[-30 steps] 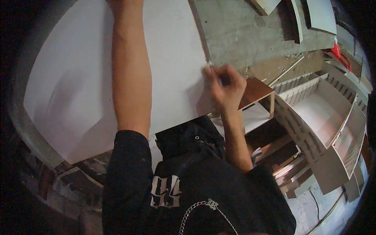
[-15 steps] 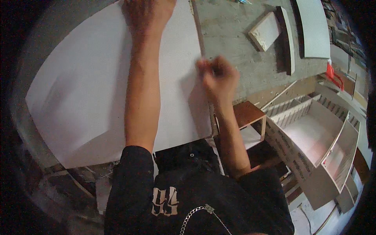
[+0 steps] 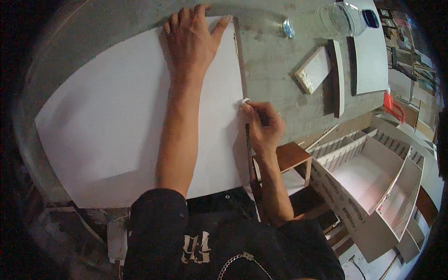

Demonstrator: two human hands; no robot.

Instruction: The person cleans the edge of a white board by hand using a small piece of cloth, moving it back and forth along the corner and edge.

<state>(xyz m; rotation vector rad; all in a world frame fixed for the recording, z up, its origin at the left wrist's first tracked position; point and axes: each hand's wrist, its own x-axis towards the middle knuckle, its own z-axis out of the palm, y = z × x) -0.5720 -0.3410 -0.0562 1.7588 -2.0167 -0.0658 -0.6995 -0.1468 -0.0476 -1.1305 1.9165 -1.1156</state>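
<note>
A large white panel (image 3: 112,126) lies flat on the grey worktop before me. My left hand (image 3: 192,39) rests palm down at its far edge, fingers spread, with the fingertips reaching past the edge. At the panel's right side, my right hand (image 3: 266,122) is closed in a pinch on a small white piece (image 3: 245,101), held against the long edge. What kind of piece it is cannot be made out. A narrow dark strip (image 3: 248,140) runs along that edge, and the fingers partly cover it.
A clear plastic bottle (image 3: 329,21) with a dark blue cap lies at the far right. Near it are a small white board (image 3: 315,70), a narrow strip (image 3: 339,79) and another white panel (image 3: 371,65). Below right stand a brown-topped box (image 3: 294,156) and an open white cabinet frame (image 3: 364,172).
The view has shifted, bringing the bottle and my left hand's fingers into sight. My right hand, blurred by motion before, now shows sharply at the panel's edge with the white piece visible.
</note>
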